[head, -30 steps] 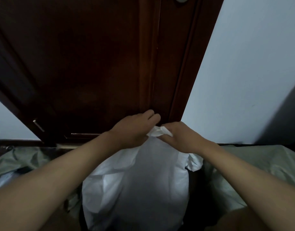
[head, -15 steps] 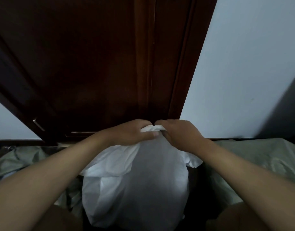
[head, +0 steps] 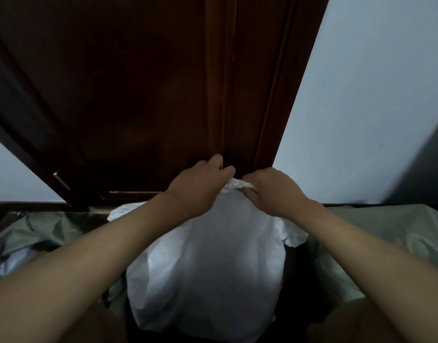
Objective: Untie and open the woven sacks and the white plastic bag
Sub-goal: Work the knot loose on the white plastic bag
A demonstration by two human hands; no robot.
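A full white plastic bag (head: 213,273) stands upright in the middle, between my forearms. Its gathered, crumpled top (head: 239,184) sticks up between my two hands. My left hand (head: 200,186) grips the top from the left, fingers curled over it. My right hand (head: 272,189) pinches the same bunched top from the right. Grey-green woven sacks lie on either side: one sack at the left (head: 32,233), another at the right (head: 391,238). The knot itself is hidden under my fingers.
A dark brown wooden door (head: 138,95) and its frame rise straight ahead behind the bag. A pale wall (head: 376,95) fills the right side. A dark gap (head: 299,280) lies between the bag and the right sack.
My hands have closed in on the bag's top and lifted slightly. The left fingers shifted from beside the white tip to over it, and the bag's top is more bunched.
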